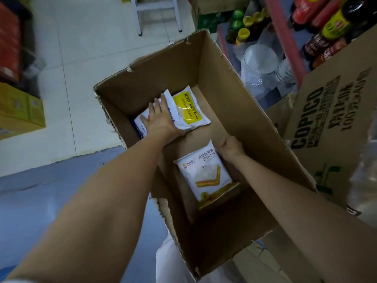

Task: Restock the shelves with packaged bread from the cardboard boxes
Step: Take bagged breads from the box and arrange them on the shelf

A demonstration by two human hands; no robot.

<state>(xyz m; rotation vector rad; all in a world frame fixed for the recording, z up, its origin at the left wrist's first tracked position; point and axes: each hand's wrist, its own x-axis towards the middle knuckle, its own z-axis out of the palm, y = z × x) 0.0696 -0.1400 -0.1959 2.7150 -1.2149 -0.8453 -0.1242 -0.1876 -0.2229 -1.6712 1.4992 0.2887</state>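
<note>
An open cardboard box stands on the floor below me, both my arms reaching into it. My left hand lies on a pile of white bread packs at the box's far left, its fingers spread over a white and blue pack. A yellow-labelled pack sits just right of that hand. My right hand grips the top corner of a white pack printed with a sandwich picture, which lies nearer me on the box bottom.
A second printed cardboard box stands at the right. Behind it a red shelf holds sauce bottles and clear plastic jars. Yellow cartons sit at the left, a white stool on the tiled floor beyond.
</note>
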